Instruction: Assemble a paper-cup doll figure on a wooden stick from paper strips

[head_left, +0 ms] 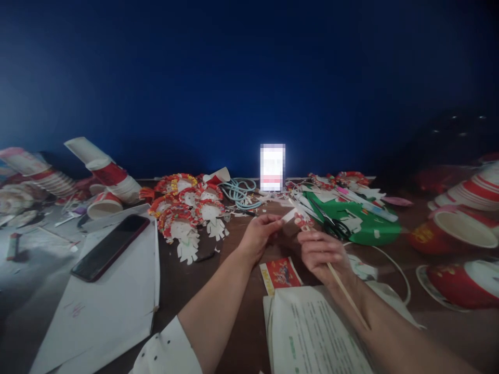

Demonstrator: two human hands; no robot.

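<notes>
My left hand (260,232) pinches one end of a small white paper strip (290,213) between thumb and fingers. My right hand (323,252) grips a thin wooden stick (346,296) that runs back along my forearm, with a small red and white paper piece (303,221) at its top end. The two hands meet over a brown table (218,291), just above a red printed paper scrap (280,274) and a printed sheet (312,332).
A dark phone (110,248) lies on white paper (105,306) at left. Several paper-cup dolls (187,213) sit behind, with stacked red cups (109,174), blue cord (239,192), a lit screen (272,167), scissors (335,226) on a green sheet (362,223), and red cups (452,234) at right.
</notes>
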